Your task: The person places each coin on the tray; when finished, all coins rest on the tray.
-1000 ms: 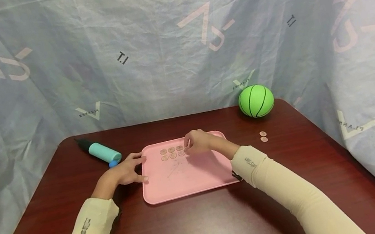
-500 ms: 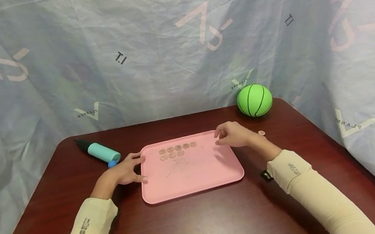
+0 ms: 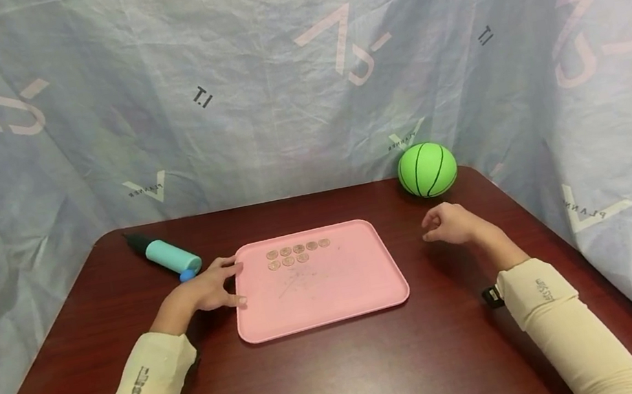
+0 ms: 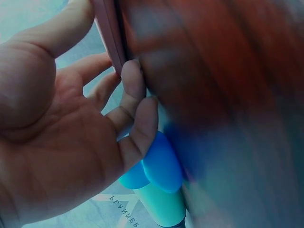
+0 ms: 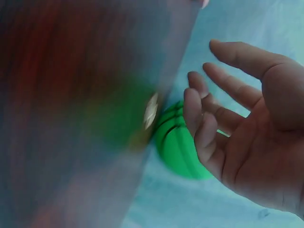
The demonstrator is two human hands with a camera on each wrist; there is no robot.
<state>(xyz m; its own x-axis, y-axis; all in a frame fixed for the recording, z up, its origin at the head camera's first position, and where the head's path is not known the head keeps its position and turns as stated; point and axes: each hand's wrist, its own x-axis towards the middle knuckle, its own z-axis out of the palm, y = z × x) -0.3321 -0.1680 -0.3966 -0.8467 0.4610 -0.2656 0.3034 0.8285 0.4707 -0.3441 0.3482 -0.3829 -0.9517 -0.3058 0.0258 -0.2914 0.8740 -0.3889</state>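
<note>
A pink tray [image 3: 321, 301] lies on the dark red table, with several coins [image 3: 298, 249] in two rows near its far left part. The back row is longer; the front row has three. My left hand [image 3: 210, 290] rests at the tray's left edge, thumb and fingertips touching the rim; in the left wrist view its other fingers hang loosely bent beside the tray edge [image 4: 110, 38]. Over the table right of the tray hovers my right hand [image 3: 453, 226], holding nothing, fingers relaxed. In the right wrist view, coins [image 5: 150, 111] lie on the table beyond its fingers; the head view hides them.
A green ball [image 3: 427, 170] with black lines sits at the table's back right corner. Behind my left hand lies a teal cylinder [image 3: 173, 254] with a black tip and a blue end [image 3: 187, 275]. Grey printed cloth [image 3: 273, 92] hangs behind the table.
My right hand has set coins down in the tray's rows, let go and moved right, past the tray, towards the loose coins. The left hand has stayed at the rim.
</note>
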